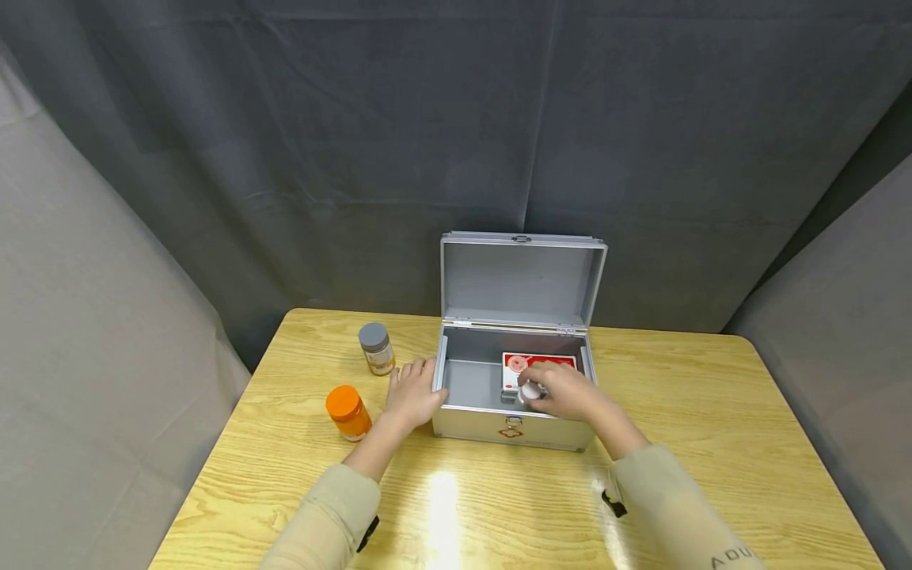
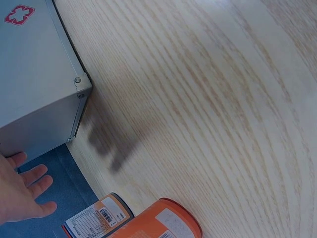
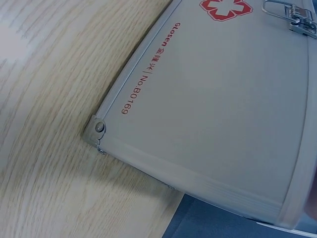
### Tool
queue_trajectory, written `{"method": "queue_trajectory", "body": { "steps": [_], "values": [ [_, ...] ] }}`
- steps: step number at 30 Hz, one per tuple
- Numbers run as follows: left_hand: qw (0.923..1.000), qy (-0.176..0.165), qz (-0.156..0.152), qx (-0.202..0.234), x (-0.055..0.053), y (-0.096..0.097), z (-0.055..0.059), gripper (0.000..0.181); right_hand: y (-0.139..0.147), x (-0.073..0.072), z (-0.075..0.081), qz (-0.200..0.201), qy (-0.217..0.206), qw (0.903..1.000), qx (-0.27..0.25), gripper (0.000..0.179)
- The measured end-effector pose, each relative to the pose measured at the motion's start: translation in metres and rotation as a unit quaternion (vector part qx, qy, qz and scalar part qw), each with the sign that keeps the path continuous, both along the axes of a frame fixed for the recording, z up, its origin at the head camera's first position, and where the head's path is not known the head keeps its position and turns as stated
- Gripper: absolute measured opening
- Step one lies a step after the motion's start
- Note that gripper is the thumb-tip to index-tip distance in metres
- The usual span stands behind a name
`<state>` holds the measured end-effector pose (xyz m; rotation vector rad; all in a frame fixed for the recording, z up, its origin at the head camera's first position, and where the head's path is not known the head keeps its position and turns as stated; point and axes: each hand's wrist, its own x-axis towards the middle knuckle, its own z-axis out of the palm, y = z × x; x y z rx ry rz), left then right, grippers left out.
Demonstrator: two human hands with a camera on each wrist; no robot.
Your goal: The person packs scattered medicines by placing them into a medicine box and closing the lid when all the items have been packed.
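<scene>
A silver first-aid case [image 1: 473,424] stands on the table with its lid [image 1: 523,285] raised. My left hand [image 1: 413,393] rests against the case's left wall, its thumb over the rim. In the left wrist view its fingers [image 2: 35,173] are spread and hold nothing. Reaching inside at the right, my right hand [image 1: 566,393] pinches a small container by its round white cap [image 1: 529,393]; the body below is mostly hidden. A red and white carton [image 1: 511,370] lies inside, partly behind that hand. The right wrist view shows mainly the case's front [image 3: 213,109].
Left of the case stand an orange bottle [image 1: 347,408] and a grey-capped bottle [image 1: 375,346] with a pale label. Dark curtain [image 1: 342,158] hangs behind the wooden table [image 1: 712,443], and pale cloth hangs at both sides.
</scene>
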<state>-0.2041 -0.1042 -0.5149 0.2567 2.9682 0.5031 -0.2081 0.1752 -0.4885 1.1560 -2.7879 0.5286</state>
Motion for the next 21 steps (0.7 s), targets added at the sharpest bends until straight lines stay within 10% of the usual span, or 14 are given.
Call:
{"method": "queue_trajectory", "body": {
  "steps": [21],
  "values": [
    [1.0000, 0.000, 0.001, 0.001, 0.0004, 0.0002, 0.0001, 0.065, -0.0044, -0.0015, -0.0052, -0.005, -0.031, 0.9979, 0.057, 0.025]
  ]
}}
